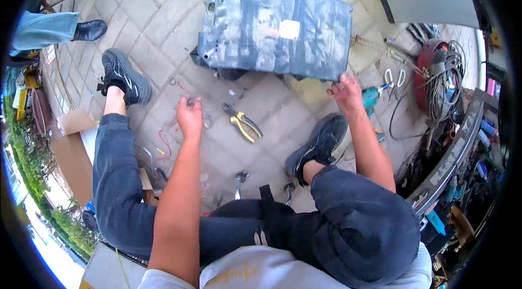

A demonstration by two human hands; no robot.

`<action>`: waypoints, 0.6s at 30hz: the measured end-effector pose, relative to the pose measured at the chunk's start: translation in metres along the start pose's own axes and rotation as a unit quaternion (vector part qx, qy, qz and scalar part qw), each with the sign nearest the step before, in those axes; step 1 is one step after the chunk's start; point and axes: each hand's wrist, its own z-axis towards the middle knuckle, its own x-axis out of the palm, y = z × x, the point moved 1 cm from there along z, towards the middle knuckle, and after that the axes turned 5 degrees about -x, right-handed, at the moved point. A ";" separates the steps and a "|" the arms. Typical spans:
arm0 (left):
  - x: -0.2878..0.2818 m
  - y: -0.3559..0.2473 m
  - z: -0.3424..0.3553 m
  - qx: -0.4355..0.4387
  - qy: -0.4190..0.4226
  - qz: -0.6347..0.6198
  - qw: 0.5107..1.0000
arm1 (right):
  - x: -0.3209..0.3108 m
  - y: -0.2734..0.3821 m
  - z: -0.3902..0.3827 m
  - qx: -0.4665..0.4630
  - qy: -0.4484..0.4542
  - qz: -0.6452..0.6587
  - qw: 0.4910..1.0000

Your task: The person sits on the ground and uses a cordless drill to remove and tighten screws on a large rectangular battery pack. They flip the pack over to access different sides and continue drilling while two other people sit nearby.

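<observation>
A scuffed dark plastic box-like part (250, 28) with a pale label lies on the paving at upper middle. My right hand (345, 93) is at its lower right corner, fingers loosely bent and apart; whether the fingertips touch it I cannot tell. My left hand (190, 115) is further down and left, fingers curled round something small that I cannot make out, near thin red wire (166, 142). Yellow-and-black pliers (244, 126) lie open between my hands. Scissors (397, 78) and a teal power tool (371, 99) lie right of my right hand.
Another person's leg and shoe (88, 30) stand at upper left. A red reel with coiled cable (437, 88) and a curved metal bumper (457, 148) crowd the right side. Cardboard (73, 164) lies left. Metal tools (239, 183) lie between my feet (125, 80).
</observation>
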 end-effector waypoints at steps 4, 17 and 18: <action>0.001 -0.057 0.023 -0.078 0.043 -0.210 0.974 | -0.005 0.001 -0.003 0.006 -0.042 -0.002 0.999; 0.017 -0.127 0.067 -0.104 0.148 -0.454 0.873 | 0.005 0.023 -0.014 0.121 -0.054 -0.029 0.991; 0.007 -0.133 0.067 -0.125 0.159 -0.453 0.868 | 0.004 0.024 -0.014 0.127 -0.048 -0.031 0.990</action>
